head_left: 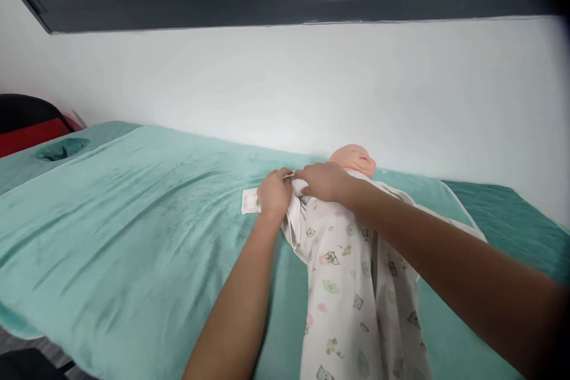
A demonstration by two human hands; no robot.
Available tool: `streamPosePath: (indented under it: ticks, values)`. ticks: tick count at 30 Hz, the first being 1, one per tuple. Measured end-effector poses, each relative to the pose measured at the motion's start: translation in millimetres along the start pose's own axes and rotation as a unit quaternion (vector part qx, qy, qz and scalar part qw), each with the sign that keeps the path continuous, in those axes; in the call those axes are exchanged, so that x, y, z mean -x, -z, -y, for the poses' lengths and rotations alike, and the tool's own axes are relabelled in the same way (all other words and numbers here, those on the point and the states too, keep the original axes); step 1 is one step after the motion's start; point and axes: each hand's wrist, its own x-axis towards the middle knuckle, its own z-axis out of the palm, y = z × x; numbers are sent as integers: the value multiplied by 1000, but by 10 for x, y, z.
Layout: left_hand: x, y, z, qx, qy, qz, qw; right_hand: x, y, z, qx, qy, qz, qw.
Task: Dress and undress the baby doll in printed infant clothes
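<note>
A baby doll [351,157] lies on its back, head toward the wall. White baby clothes [332,288] printed with bears and leaves cover its body and run down toward me. My left hand [275,193] is closed around the sleeve [250,200], whose cuff sticks out flat to the left. Beside it, my right hand [323,181] reaches across the doll's chest, its fingertips closed on the cloth near the shoulder. Both hands almost meet at the sleeve's upper part. The doll's arm cannot be made out under the cloth and fingers.
A wrinkled mint-green cover [146,249] spreads beneath the doll over a padded bed, which has a round hole [65,149] at its left end. Behind stands a white wall [249,83] under a dark window frame [312,3]. A black and red object [33,124] is at the far left.
</note>
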Motion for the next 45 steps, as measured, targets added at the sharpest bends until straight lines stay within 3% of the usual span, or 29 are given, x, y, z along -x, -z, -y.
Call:
streamPosePath:
  ticks: [7, 12, 21, 24, 29, 32, 36, 39, 41, 45]
  values:
    - [0, -4, 49, 41, 1, 14, 999, 236, 189, -283, -26, -58, -20, 998]
    - [14, 15, 85, -21, 6, 63, 998, 369, 283, -365, -41, -92, -46, 994]
    - [72, 8, -47, -163, -92, 23, 982, 185, 82, -112, -44, -51, -52, 996]
    - [78, -17, -80, -158, -144, 44, 976, 102, 16, -30, -28, -43, -57, 997]
    - [71, -39, -65, -166, -119, 51, 978, 184, -47, -71, -116, -58, -70, 989]
    - [73, -40, -51, -178, -101, 44, 978, 407, -90, -184, -208, -107, -131, 963]
    - [87, -17, -27, -186, -89, 33, 978, 803, -282, -387, -323, -208, -271, 883]
    - [99, 11, -6, -197, -69, 27, 978, 1034, -585, -547, -346, -284, -328, 832]
    - [105, 19, 3, -203, -56, 28, 977, 1124, -815, -626, -326, -313, -330, 829]
    - [110, -1, 10, -206, -57, 32, 976, 1199, -1118, -696, -251, -325, -322, 853]
